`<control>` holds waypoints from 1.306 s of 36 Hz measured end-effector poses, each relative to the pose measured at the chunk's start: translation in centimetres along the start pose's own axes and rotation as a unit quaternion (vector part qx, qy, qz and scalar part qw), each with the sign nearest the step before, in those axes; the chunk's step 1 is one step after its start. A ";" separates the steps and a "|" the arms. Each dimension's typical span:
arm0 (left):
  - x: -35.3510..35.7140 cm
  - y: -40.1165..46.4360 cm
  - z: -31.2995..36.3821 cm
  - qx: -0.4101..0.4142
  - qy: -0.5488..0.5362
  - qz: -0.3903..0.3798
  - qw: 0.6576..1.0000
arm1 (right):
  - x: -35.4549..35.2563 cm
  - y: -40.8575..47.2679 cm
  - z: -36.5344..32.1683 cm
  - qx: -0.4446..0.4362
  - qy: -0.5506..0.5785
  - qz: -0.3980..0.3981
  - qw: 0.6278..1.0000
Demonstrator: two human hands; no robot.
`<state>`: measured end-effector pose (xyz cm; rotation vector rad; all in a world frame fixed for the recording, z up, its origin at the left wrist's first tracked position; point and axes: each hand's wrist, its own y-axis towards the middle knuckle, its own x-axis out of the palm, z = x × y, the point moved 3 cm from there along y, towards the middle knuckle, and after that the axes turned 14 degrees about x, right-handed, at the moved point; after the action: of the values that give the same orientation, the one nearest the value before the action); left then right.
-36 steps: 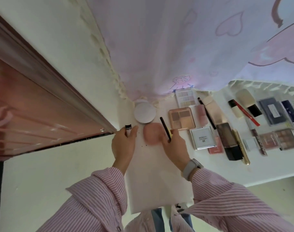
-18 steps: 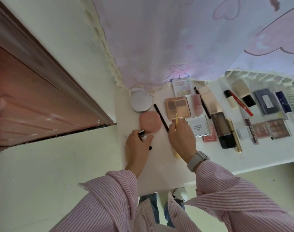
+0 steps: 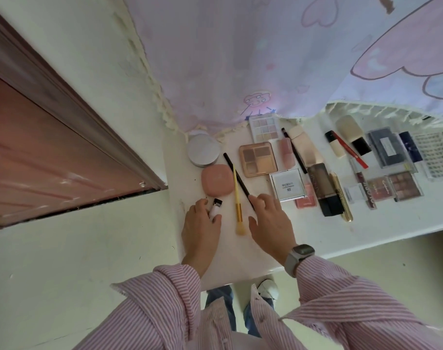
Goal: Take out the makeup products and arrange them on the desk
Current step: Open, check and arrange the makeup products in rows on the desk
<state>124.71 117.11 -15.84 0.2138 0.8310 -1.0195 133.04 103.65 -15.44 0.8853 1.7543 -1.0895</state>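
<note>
Left hand (image 3: 201, 229): a small white brush with a black head (image 3: 215, 207) is held between curled fingers, just over the worktop (image 3: 392, 223) near its left edge.
Right hand (image 3: 269, 223): fingers are loosely spread, nothing gripped; the fingertips touch the near end of a black pencil (image 3: 237, 177).
Yellow brush (image 3: 237, 200): laid flat between the hands, bristles toward the near edge.
Pink compact (image 3: 217, 183): set just beyond the left hand.
Other makeup: ranged in rows toward the right end.
</note>
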 end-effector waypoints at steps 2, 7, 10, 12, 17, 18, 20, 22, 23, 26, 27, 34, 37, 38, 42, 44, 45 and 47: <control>0.0 -0.2 -0.1 0.008 0.013 -0.003 1.000 | 0.4 -0.5 0.3 -0.006 0.008 0.017 1.000; -0.3 -0.3 -0.2 0.013 0.011 0.008 1.000 | 0.1 -0.7 -0.7 -0.048 -0.006 0.051 0.998; -0.4 -0.3 -0.2 0.013 0.007 0.003 1.000 | 0.3 -0.9 -0.9 -0.062 -0.036 0.045 0.996; -0.5 -0.2 -0.3 0.013 -0.015 -0.004 1.000 | 0.4 -1.0 -0.8 -0.058 -0.031 0.038 0.997; -2.4 -0.1 0.7 -0.010 -0.226 0.003 0.974 | -1.5 -1.4 -1.2 -0.056 0.096 0.024 0.994; -3.2 -0.1 1.1 -0.005 -0.255 0.009 0.967 | -2.4 -1.3 -1.6 -0.053 0.135 0.000 0.989; -4.8 0.0 2.3 0.016 -0.291 0.024 0.956 | -4.5 -1.1 -2.9 -0.029 0.230 -0.070 0.970; -6.6 0.1 3.8 0.039 -0.319 0.040 0.946 | -6.6 -0.7 -4.4 -0.004 0.314 -0.114 0.943; -7.5 0.2 4.5 0.055 -0.332 0.047 0.941 | -7.7 -0.5 -5.1 0.002 0.351 -0.121 0.928; -10.3 0.2 6.9 0.107 -0.351 0.069 0.928 | -11.3 -0.1 -6.9 0.001 0.460 -0.134 0.878; -11.2 0.2 7.8 0.124 -0.357 0.080 0.922 | -12.4 0.0 -7.3 -0.004 0.482 -0.144 0.864; -17.0 -1.2 12.8 0.150 -0.479 0.206 0.840 | -18.6 -1.3 -10.6 -0.117 0.474 -0.191 0.852; -18.5 -2.0 13.5 0.142 -0.478 0.268 0.824 | -20.2 -1.4 -12.4 -0.181 0.377 -0.164 0.893; -18.9 -2.3 13.7 0.145 -0.463 0.283 0.827 | -20.8 -1.3 -12.8 -0.194 0.366 -0.147 0.898; -20.3 -4.4 14.2 0.143 -0.336 0.351 0.862 | -23.6 -0.9 -14.2 -0.254 0.375 -0.131 0.881; -20.2 -5.5 14.7 0.123 -0.247 0.368 0.888 | -24.9 -1.1 -14.8 -0.300 0.352 -0.168 0.871; -20.1 -6.0 14.9 0.117 -0.226 0.369 0.894 | -25.3 -1.3 -15.2 -0.320 0.336 -0.187 0.866; -19.7 -6.9 15.5 0.119 -0.206 0.368 0.899 | -25.6 -1.8 -15.8 -0.352 0.313 -0.223 0.854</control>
<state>121.94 118.49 9.95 0.4622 0.1864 -0.4119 136.34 114.47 12.48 0.3709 2.7441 -0.3138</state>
